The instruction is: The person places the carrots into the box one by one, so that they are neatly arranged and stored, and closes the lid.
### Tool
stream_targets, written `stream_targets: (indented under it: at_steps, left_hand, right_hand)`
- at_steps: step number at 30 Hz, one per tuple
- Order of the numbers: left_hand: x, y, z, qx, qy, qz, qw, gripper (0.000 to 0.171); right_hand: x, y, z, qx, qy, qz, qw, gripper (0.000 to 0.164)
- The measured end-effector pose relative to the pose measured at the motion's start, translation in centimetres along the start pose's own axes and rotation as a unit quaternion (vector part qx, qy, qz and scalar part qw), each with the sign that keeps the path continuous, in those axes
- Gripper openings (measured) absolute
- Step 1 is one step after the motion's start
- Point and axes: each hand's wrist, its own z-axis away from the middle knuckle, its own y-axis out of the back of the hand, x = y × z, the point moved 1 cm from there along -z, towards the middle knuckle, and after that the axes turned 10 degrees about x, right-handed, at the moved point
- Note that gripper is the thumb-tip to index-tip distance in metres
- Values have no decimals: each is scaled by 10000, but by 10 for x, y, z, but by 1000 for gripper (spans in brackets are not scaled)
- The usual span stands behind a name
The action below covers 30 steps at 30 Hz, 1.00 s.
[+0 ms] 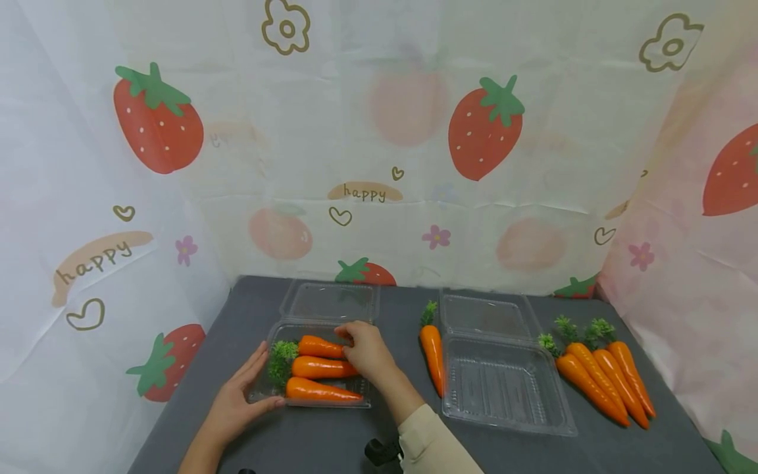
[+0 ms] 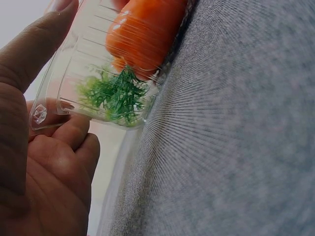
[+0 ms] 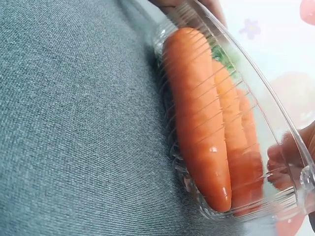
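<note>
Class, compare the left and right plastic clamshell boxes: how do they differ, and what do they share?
The left clamshell box holds three carrots; the right clamshell box holds none. The left hand touches the left clamshell box, while no hand touches the right clamshell box. Both are clear plastic, with lids open, on the grey table.

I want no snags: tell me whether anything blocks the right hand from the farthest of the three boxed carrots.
Nothing visible does. The right hand reaches into the open container, its fingers at the narrow end of that carrot. The lid lies open beyond the container, and the left hand is at the leafy end.
</note>
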Motion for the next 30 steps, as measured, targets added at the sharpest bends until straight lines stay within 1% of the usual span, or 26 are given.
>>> stream_targets:
  at_steps: [6,12,17,21,27,30]
  left_hand:
    - [0,-1,0,-31,-99,176,9998,102]
    - [1,-2,1,-54,-206,331,9992,102]
    - [1,-3,0,-38,-193,239,9995,102]
    - [0,-3,0,-25,-120,179,9998,102]
    - [0,-2,0,-12,-96,194,9998,102]
    - [0,-1,0,13,-131,169,9998,102]
  right_hand:
    - [-1,2,4,184,-32,-148,9997,34]
    - [-1,6,11,580,49,-245,9980,33]
    - [-4,15,18,908,91,-362,9952,34]
    - [-3,21,23,1125,109,-462,9925,34]
    - [3,25,28,1521,37,-434,9874,33]
    - [5,27,30,1724,-62,-520,9836,34]
